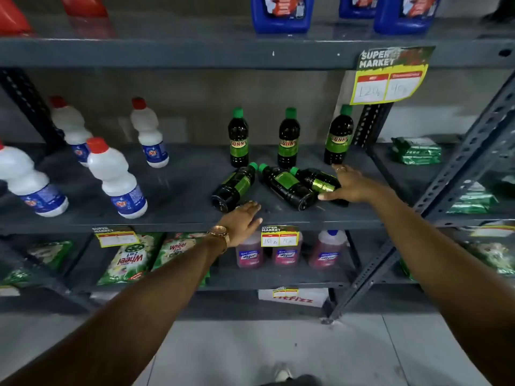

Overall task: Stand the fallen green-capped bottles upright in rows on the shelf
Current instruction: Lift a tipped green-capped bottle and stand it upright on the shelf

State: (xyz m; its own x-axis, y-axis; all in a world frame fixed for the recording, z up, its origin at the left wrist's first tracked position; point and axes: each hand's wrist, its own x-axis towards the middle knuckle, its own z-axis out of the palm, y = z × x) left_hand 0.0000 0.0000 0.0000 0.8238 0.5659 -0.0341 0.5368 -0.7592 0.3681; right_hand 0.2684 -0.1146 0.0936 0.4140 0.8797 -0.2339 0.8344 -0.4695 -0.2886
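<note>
Three fallen green-capped bottles (287, 188) lie mid-shelf (178, 188), caps rearward, bases frontward; open right hand (348, 186) touches the rightmost, open left hand (243, 221) sits empty just beside the leftmost's base.

Four white red-capped bottles (115, 178) are standing left on the middle level. Blue jugs (281, 13) are sitting above, pink bottles (249, 253) and green detergent packs (129, 257) below.

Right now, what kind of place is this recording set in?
Most likely a supermarket aisle: grey metal shelving, yellow "Super Market" price tags, and rows of dark green-capped Sunny bottles beside white red-capped cleaner bottles.
</note>
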